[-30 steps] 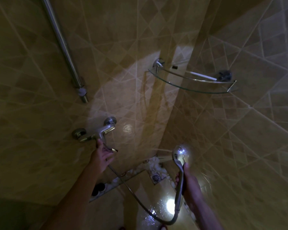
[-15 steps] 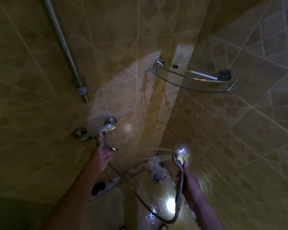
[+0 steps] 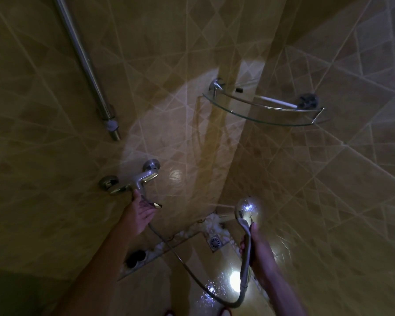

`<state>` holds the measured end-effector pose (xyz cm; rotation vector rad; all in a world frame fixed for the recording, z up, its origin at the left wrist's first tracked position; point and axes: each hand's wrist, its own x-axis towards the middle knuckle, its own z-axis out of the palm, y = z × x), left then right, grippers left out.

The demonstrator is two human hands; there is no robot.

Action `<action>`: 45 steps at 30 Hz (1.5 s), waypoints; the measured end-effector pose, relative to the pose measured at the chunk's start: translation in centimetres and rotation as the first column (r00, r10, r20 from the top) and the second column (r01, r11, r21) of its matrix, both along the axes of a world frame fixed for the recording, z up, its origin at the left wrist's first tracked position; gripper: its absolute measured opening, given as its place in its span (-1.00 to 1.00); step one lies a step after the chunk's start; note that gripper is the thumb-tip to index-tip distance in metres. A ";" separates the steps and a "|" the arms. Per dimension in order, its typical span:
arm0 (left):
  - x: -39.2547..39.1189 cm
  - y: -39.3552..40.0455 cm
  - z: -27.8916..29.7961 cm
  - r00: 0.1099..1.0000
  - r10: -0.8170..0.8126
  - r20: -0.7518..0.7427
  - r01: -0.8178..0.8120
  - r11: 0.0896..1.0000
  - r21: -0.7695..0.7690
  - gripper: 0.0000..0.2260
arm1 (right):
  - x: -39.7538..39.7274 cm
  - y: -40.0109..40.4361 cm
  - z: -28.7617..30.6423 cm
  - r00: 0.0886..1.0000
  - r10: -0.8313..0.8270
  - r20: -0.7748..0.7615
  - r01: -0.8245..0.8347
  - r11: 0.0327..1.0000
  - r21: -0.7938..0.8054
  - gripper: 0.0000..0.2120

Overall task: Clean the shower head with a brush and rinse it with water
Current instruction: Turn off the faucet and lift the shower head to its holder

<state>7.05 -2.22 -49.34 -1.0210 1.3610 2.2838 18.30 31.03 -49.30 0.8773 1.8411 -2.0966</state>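
Two hands in frame. Right hand [image 3: 258, 252], lower right of centre, wrapped around the handle of one shower head [image 3: 246, 207], thumb lying along the handle, round chrome head raised just above the fist and lit by glare. One metal hose [image 3: 180, 258] running from the handle's lower end in a loop across the bottom of the frame and up toward the mixer. Left hand [image 3: 139, 212], left of centre, fingers curled at the lever of one chrome mixer tap [image 3: 132, 180] mounted on the wall, thumb tip touching the tap body; exact grip on the lever not discernible. One vertical rail [image 3: 84, 62] in the upper left, ending above the tap. One glass corner shelf [image 3: 267, 115] in the upper right of centre, carrying one brush [image 3: 290, 102] with a white handle and dark head. One floor drain [image 3: 215, 242] between the two hands, wet floor beside it catching one bright reflection. One dark object at the wall base, lower left of centre, unidentifiable.
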 end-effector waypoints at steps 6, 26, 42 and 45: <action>-0.3 -0.3 -0.6 1.000 0.024 0.013 -0.025 1.000 0.020 -0.40 | 0.1 -0.2 -0.1 1.000 -0.021 -0.013 0.021 0.999 -0.025 -0.45; -0.1 -0.1 -0.8 1.000 0.021 0.003 -0.021 0.999 0.026 -0.37 | 0.1 -0.6 1.3 1.000 0.015 -0.025 -0.015 1.000 0.001 -0.56; -0.3 -0.3 -0.9 0.997 0.067 0.024 -0.068 0.997 0.037 -0.32 | 0.2 -0.3 0.8 0.999 -0.035 0.012 0.035 0.999 -0.015 -0.49; -0.3 -0.1 -0.8 0.997 0.072 0.024 -0.073 0.997 0.036 -0.34 | 0.2 -0.2 0.6 0.999 -0.034 0.015 0.034 0.999 -0.023 -0.50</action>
